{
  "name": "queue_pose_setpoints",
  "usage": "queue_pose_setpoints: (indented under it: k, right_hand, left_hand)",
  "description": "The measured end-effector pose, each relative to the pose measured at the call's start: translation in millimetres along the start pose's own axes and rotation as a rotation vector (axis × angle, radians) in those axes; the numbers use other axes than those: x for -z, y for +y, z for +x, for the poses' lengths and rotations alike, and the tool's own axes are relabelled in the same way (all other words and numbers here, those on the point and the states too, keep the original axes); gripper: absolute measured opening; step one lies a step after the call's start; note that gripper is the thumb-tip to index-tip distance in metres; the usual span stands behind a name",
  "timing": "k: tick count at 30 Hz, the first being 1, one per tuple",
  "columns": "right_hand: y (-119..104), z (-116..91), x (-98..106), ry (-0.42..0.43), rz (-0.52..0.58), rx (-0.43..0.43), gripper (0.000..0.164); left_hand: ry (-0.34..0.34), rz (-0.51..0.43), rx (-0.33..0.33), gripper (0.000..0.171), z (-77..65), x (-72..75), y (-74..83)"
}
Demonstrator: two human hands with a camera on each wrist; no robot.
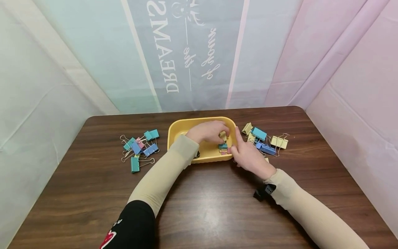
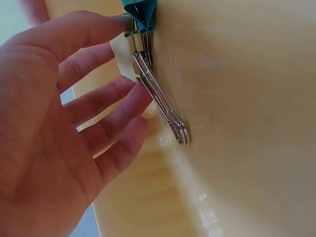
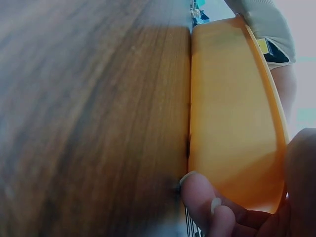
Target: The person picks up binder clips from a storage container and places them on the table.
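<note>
My left hand (image 1: 209,131) reaches into a yellow plastic bin (image 1: 183,124). Its thumb and fingers pinch a pale yellow binder clip (image 2: 122,57), whose wire handles angle down past the fingertips in the left wrist view. Right by the thumb tip is a teal binder clip (image 2: 141,14). On the bin's floor lie a teal clip (image 1: 223,146) and a pink clip (image 1: 229,150). My right hand (image 1: 248,154) holds the bin's right end, index finger along the rim and other fingertips (image 3: 197,195) low against the outer wall.
Left of the bin lies a loose pile of teal, blue and pink binder clips (image 1: 136,148). A second pile, with yellow, teal and blue clips (image 1: 265,148), sits just beyond the right hand. Everything stands on a dark wooden table (image 1: 211,207) with fabric hanging around its back and sides.
</note>
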State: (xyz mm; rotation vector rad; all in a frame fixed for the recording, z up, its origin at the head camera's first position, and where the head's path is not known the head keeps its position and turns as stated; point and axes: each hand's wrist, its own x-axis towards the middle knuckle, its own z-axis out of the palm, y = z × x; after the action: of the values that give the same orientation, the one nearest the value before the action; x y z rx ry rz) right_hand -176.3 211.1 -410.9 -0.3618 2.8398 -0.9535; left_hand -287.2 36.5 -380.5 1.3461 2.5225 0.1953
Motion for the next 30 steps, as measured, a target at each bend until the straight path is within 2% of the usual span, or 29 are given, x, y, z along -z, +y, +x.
queue_pose_setpoints:
  k: [5, 11, 18, 23, 30]
  right_hand:
    - [-1, -1, 1, 0.001, -0.015, -0.008, 0.077]
    - [-4, -1, 2, 0.001, -0.04, -0.017, 0.076]
    - [-3, -1, 2, -0.005, -0.03, -0.021, 0.075]
    - [-2, -2, 2, -0.009, -0.036, -0.028, 0.075]
    - [-4, -3, 3, -0.005, -0.033, -0.019, 0.076]
  left_hand:
    - [0.018, -0.019, 0.0, 0.029, 2.0, 0.7, -1.3]
    - [0.059, -0.059, 0.031, 0.032, -1.0, 6.8, -2.9]
    - [0.144, -0.012, 0.024, 0.034, -9.2, 20.5, -4.6]
    - [0.183, -0.037, 0.007, 0.035, -26.8, 38.0, -5.1]
    - [0.237, -0.034, 0.063, 0.03, -71.7, 66.2, -9.8]
